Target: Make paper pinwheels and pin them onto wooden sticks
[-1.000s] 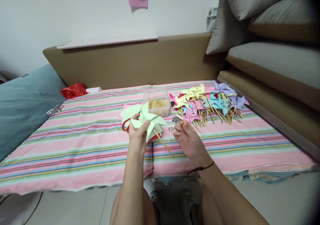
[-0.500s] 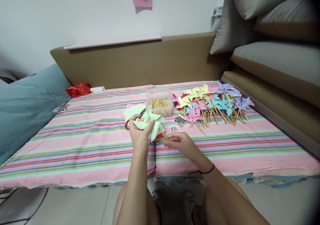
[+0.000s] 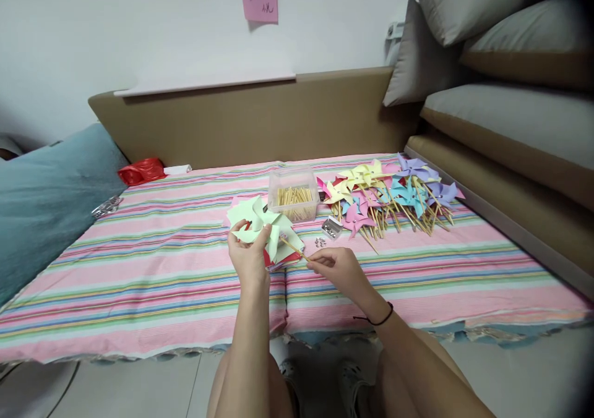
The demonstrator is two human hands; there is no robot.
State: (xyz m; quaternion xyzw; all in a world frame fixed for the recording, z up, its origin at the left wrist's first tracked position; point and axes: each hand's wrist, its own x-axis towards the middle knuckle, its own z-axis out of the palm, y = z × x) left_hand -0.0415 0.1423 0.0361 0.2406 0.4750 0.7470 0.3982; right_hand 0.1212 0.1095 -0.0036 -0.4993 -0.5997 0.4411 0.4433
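Folded pale green paper in a pinwheel shape [image 3: 260, 221] is held between the thumb and fingers of my left hand [image 3: 250, 254]. My right hand [image 3: 336, 268] pinches the near end of a thin wooden stick [image 3: 294, 248], whose other end points at the pinwheel. Whether stick and pinwheel touch, I cannot tell. Flat green sheets [image 3: 290, 242] lie under and beside the pinwheel. Behind stands a clear plastic box [image 3: 294, 213] of wooden sticks. A small open case [image 3: 332, 227] and several small metal pieces [image 3: 320, 242] lie right of the sheets.
Finished pinwheels [image 3: 408, 189] in yellow, pink, blue and purple are heaped at the right on the striped cloth [image 3: 153, 282]. A red plastic bag [image 3: 142, 171] and a silvery item [image 3: 106, 206] lie at the left. Grey cushions [image 3: 505, 115] are stacked at the right.
My left hand and the pinwheel have moved slightly left, away from my right hand. More of the stick shows between the hands. The view has shifted a little.
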